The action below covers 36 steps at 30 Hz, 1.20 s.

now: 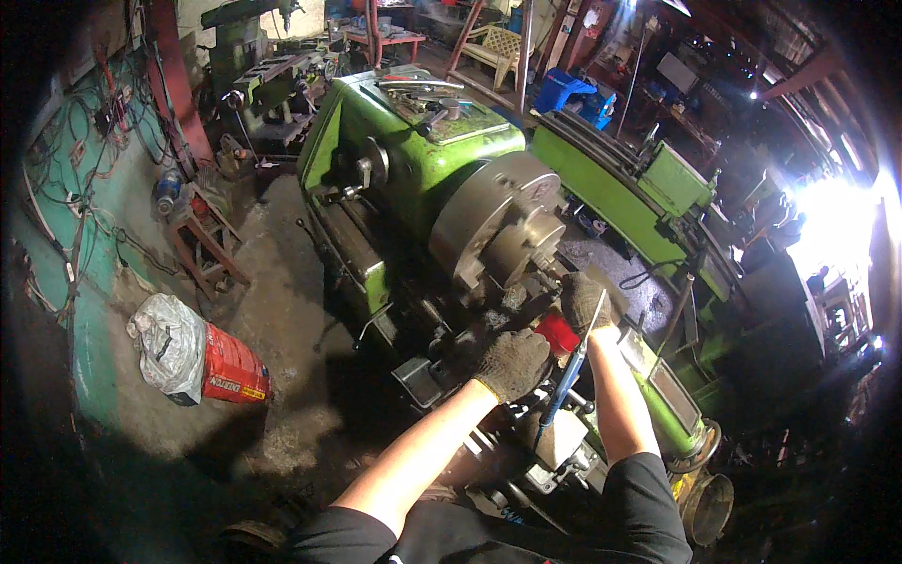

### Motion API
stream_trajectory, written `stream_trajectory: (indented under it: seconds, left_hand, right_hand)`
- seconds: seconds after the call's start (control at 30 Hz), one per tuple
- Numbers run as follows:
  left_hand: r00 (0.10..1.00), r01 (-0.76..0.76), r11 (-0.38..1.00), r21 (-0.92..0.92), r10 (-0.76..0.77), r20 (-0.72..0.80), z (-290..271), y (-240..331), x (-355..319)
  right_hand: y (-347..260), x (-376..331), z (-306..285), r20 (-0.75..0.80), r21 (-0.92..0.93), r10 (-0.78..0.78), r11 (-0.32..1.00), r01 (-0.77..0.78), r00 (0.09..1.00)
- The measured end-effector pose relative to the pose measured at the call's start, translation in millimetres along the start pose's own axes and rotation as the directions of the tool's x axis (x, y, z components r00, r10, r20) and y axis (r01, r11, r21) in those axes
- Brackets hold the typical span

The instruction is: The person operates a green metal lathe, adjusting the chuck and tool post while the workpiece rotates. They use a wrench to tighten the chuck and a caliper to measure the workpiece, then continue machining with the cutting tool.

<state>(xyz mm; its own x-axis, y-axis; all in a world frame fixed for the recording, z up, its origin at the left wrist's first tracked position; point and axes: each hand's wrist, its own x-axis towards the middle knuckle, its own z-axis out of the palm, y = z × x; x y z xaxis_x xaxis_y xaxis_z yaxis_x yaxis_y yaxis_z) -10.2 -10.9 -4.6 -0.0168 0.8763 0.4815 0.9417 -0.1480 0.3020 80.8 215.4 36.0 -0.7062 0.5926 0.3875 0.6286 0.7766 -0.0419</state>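
Note:
Both my hands wear dark knitted work gloves over the carriage of a green lathe (pixel 427 132). My left hand (pixel 514 365) is curled beside the tool post, its fingertips turned away; what it grips, if anything, is hidden. My right hand (pixel 584 301) is bent closer to the large grey chuck (pixel 489 211), with its fingers partly hidden. A bright red object (pixel 557 334), kind unclear, shows between the gloves. A slim blue rod-like tool (pixel 564 390) with a thin pale end slants upward in front of my right wrist. A round metal workpiece (pixel 531 246) sits in the chuck.
Levers and a handwheel (pixel 697 449) stick out around the carriage. Metal tools (pixel 427 94) lie on the headstock. On the floor at left stand a red bucket-like container (pixel 235 367) with a pale plastic bag (pixel 172 338) and a small stand (pixel 209 240). Another green machine (pixel 611 183) stands behind.

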Motion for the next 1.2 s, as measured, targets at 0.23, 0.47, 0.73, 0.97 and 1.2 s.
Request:
stream_trajectory:
  seconds: [0.23,0.47,0.73,0.97,1.2]
  left_hand:
    - [0.992,0.047,0.999,0.000,-0.047,0.118,-3,6,7]
    - [0.999,-0.006,1.000,-0.020,0.005,-0.041,2,3,3]
    - [0.999,-0.014,0.999,-0.044,0.011,-0.047,7,1,5]
    - [0.999,-0.002,1.000,-0.019,0.001,-0.048,2,4,6]
    - [0.998,0.001,0.999,-0.034,-0.003,-0.057,13,6,8]
  right_hand:
    - [13,1,8,0.063,0.022,0.046,0.999,-0.047,0.997]
    - [11,5,4,0.062,0.003,0.031,1.000,-0.031,0.998]
    - [15,4,4,-0.021,0.056,0.008,0.998,-0.007,1.000]
    - [2,3,-13,0.020,0.021,0.076,0.997,-0.076,0.997]
    - [14,7,-17,0.082,0.008,0.128,0.992,-0.129,0.988]
